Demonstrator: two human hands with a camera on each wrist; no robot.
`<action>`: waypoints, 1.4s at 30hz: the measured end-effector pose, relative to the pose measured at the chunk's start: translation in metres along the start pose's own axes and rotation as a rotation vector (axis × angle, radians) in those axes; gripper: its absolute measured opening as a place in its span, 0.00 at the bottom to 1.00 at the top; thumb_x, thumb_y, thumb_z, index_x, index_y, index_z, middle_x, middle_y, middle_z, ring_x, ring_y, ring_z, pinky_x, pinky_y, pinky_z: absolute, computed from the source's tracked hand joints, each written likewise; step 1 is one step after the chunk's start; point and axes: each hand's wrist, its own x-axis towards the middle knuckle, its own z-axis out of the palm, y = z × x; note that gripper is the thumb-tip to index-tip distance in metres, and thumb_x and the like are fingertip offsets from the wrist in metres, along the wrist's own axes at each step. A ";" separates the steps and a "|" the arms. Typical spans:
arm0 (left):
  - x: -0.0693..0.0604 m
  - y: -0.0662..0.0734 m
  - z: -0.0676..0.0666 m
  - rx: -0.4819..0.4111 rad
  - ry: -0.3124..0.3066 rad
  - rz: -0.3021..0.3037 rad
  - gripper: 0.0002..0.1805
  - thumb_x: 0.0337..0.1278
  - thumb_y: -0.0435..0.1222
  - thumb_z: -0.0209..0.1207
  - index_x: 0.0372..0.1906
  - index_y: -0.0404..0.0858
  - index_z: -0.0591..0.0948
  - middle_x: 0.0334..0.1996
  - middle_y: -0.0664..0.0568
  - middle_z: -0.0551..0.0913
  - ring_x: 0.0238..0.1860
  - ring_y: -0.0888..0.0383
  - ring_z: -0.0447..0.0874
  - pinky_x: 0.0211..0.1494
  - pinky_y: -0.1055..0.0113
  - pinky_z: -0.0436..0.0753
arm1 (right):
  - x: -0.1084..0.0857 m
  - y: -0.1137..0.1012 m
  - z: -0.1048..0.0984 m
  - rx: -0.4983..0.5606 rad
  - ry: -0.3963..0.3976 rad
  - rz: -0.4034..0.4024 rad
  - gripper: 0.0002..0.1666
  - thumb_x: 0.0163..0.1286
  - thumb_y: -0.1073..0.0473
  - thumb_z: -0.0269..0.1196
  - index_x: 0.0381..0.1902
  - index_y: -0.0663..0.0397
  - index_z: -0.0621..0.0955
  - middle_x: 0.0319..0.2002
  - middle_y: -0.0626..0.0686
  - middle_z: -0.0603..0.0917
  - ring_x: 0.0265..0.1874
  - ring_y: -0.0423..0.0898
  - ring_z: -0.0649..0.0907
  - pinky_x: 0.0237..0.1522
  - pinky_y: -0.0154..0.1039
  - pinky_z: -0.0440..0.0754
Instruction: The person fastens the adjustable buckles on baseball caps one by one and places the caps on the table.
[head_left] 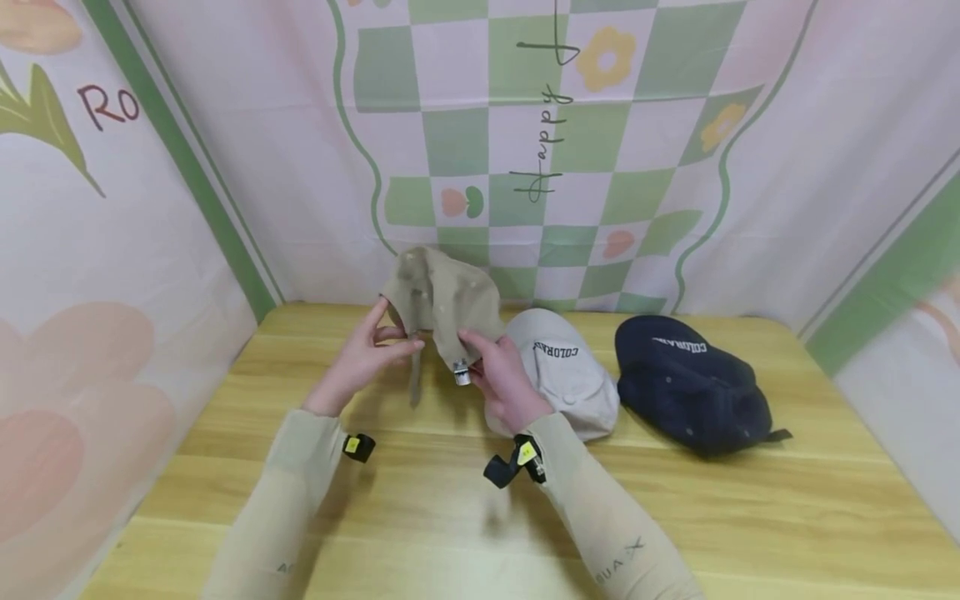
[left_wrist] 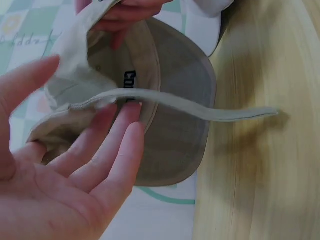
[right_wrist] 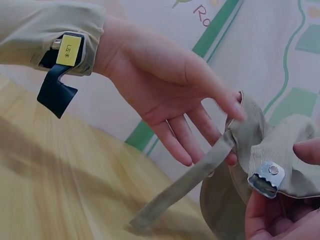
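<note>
A khaki baseball cap (head_left: 468,292) is held up off the table, its rear strap undone. My right hand (head_left: 510,383) pinches the back edge beside the metal buckle (right_wrist: 268,178), thumb on one side and fingers on the other. The loose strap (left_wrist: 180,102) hangs toward the table from the opposite edge. My left hand (head_left: 356,362) is at that edge, fingers extended behind the strap and touching the cap, thumb spread apart. Inside the cap, the left wrist view shows dark lettering, partly hidden, and the brim (left_wrist: 175,145) beyond.
A light grey cap (head_left: 573,383) lies on the wooden table (head_left: 420,517), just right of my right hand. Farther right is a navy cap (head_left: 690,392). Patterned cloth (head_left: 457,142) hangs behind the table. Each wrist wears a black strap.
</note>
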 end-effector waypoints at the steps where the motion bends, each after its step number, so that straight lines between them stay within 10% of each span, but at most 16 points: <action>1: 0.000 -0.001 0.001 -0.012 -0.001 0.003 0.53 0.63 0.32 0.69 0.83 0.54 0.48 0.60 0.35 0.80 0.57 0.43 0.81 0.58 0.47 0.81 | 0.000 -0.001 0.000 -0.017 0.000 -0.002 0.26 0.72 0.57 0.65 0.63 0.56 0.70 0.53 0.56 0.80 0.42 0.46 0.81 0.41 0.36 0.79; 11: 0.000 0.000 0.006 -0.037 0.054 0.013 0.40 0.70 0.24 0.58 0.81 0.38 0.54 0.52 0.34 0.84 0.38 0.55 0.88 0.48 0.50 0.86 | -0.007 -0.004 -0.007 -0.130 -0.068 -0.045 0.22 0.70 0.59 0.61 0.58 0.57 0.70 0.39 0.55 0.80 0.35 0.48 0.83 0.38 0.39 0.82; 20: 0.000 0.003 0.004 0.020 0.169 0.040 0.07 0.70 0.25 0.58 0.46 0.22 0.80 0.49 0.33 0.85 0.36 0.60 0.86 0.51 0.41 0.83 | -0.015 -0.009 -0.010 -0.228 -0.132 -0.083 0.27 0.67 0.65 0.58 0.64 0.55 0.71 0.44 0.58 0.81 0.35 0.51 0.86 0.50 0.57 0.83; 33: -0.002 0.007 -0.003 0.038 0.239 0.142 0.14 0.76 0.37 0.57 0.45 0.28 0.83 0.42 0.36 0.88 0.31 0.54 0.87 0.42 0.61 0.87 | -0.019 -0.011 -0.023 -0.179 -0.079 -0.209 0.11 0.71 0.69 0.63 0.38 0.59 0.69 0.35 0.58 0.89 0.27 0.47 0.88 0.32 0.38 0.87; 42: -0.004 0.011 -0.002 0.021 0.270 0.177 0.20 0.76 0.45 0.57 0.44 0.30 0.85 0.38 0.44 0.89 0.30 0.54 0.86 0.39 0.65 0.86 | -0.017 -0.012 -0.031 -0.167 -0.158 -0.269 0.11 0.75 0.70 0.59 0.51 0.70 0.82 0.46 0.58 0.86 0.31 0.48 0.87 0.38 0.39 0.87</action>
